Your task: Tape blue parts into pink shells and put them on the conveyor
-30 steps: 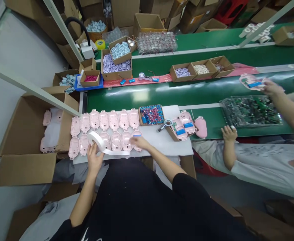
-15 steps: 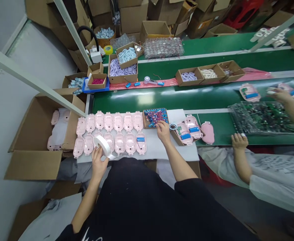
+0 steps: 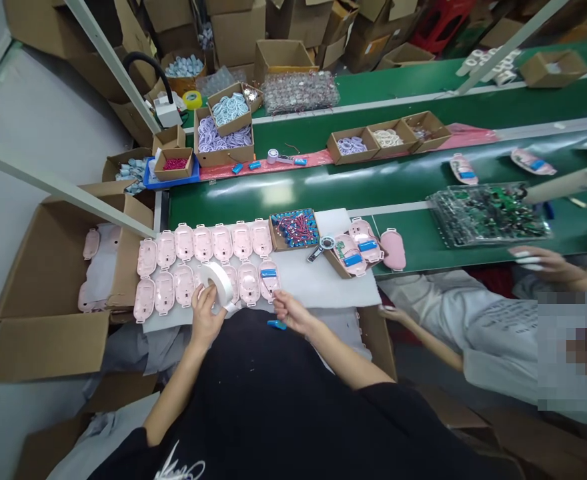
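My left hand (image 3: 206, 315) is closed on a white roll of tape (image 3: 219, 285) held upright at the near edge of a white mat (image 3: 318, 283). My right hand (image 3: 289, 311) is pinched near the mat's front edge, with a small blue battery (image 3: 276, 325) just under its fingers. Two rows of pink plastic shells (image 3: 208, 265) lie on the mat; the near right shell (image 3: 268, 277) has a blue battery in it. A small cardboard box of blue batteries with red wires (image 3: 294, 229) stands at the far side of the mat.
A large open carton (image 3: 48, 267) with pink shells sits at my left. A box of fitted shells (image 3: 353, 250) stands right of the mat. A green conveyor belt (image 3: 373, 187) runs behind. A co-worker's hand (image 3: 536, 260) is at the right, near a tray of circuit boards (image 3: 488, 215).
My right hand went from the shells to the battery box, then came back to the mat's near edge with a blue battery. The loose tape strip is gone from between my hands.
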Demonstrator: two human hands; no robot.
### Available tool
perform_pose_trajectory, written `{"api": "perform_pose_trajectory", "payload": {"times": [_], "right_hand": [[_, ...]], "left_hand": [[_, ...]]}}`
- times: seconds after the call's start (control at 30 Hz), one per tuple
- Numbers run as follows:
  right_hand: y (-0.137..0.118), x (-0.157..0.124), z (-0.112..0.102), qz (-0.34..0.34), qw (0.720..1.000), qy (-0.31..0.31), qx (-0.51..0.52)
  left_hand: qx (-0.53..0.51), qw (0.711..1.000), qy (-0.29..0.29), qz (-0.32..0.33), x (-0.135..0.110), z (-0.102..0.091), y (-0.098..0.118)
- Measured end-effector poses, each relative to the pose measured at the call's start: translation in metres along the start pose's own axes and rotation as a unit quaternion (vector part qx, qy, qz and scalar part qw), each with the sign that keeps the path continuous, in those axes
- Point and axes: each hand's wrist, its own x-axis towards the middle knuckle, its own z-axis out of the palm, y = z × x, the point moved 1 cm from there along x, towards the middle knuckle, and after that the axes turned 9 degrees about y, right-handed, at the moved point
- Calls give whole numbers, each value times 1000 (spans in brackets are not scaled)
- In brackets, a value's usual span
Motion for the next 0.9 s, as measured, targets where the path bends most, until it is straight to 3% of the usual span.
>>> {"api": "perform_pose_trajectory", "payload": {"times": [0.07,0.13,0.27,0.4,0.6,0.8,0.9], "right_hand": [[22,2,-1,8,1000,8,6],[28,2,-3,11,1000,2,13],[8,-10,-11,59,995,-58,56],[-1,-21,-16,52,991,-106,60],[28,5,-21,118,993,-19,8],[30,24,-43,182,981,-49,48],[30,24,-56,183,978,-69,71]], "left_hand": [[-3,1000,-4,8,-1,4,5],[-6,1000,-8,12,-2,6,10],[-13,1000,-18,17,-3,7,14],[-13,1000,-22,18,-2,8,14],[-22,999,-19,35,-8,13,14],[-17,999,-41,22,-15,15,11],[-18,999,-42,23,-16,15,11]]}}
